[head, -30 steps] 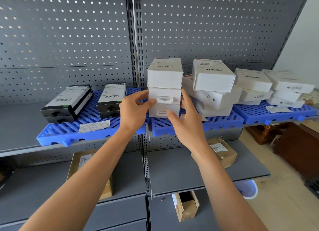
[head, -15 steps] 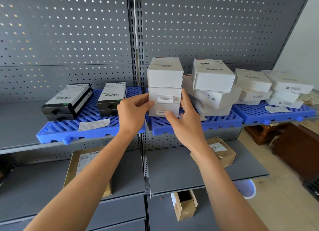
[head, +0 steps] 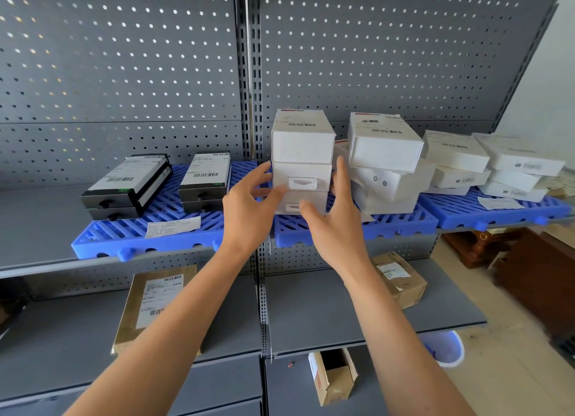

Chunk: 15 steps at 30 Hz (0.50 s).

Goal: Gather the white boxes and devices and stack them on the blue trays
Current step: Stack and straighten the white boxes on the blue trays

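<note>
Your left hand (head: 249, 212) and right hand (head: 337, 229) have just let go of the stack of three white cardboard boxes (head: 301, 162); fingers now spread wide, barely brushing its sides; the stack stands upright on the blue slatted plastic tray (head: 389, 226), at 9 o'clock of the tilted white pile (head: 385, 167); placement looks finished, so fetch more.

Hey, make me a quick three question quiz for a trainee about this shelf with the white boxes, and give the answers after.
1. True or false: the white stack between the hands is three boxes high.
2. What colour are the devices on the left blue tray?
3. Multiple choice: the brown parcels lie A) on the blue trays, B) on the lower grey shelf, C) on top of the white boxes.

Key: 1 true. 2 black, with white labels. 3 B. The left hand and right hand flank the stack, fingers straight.
</note>
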Available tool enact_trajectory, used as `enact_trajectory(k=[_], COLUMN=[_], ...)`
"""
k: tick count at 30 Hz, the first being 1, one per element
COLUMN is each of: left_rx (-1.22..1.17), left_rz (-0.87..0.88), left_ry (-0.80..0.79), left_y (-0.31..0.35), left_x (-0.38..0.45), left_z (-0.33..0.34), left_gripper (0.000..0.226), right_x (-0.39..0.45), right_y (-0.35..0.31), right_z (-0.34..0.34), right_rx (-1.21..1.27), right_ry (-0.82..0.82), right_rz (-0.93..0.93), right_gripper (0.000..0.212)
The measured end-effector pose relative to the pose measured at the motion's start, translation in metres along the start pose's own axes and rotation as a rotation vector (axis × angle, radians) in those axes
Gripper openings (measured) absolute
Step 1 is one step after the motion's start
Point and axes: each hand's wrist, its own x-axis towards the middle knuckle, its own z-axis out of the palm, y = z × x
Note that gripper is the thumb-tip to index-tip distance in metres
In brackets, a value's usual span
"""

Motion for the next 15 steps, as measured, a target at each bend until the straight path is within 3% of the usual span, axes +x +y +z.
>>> enact_trajectory(k=[4, 15], left_rx=[-0.095, -0.197], left_rz=[-0.087, -0.096], left_ry=[-0.077, -0.118], left_y=[0.011, 0.021], left_x=[-0.001, -0.011], left_z=[0.004, 0.015], left_gripper=[0.066, 0.066], right_x=[0.006, 0.014], right_y=[-0.005, -0.001], right_z=[-0.003, -0.002], right_rx=[-0.019, -0.021], right_ry=[0.011, -0.009], right_rz=[-0.039, -0.027], right_gripper=[0.088, 0.09])
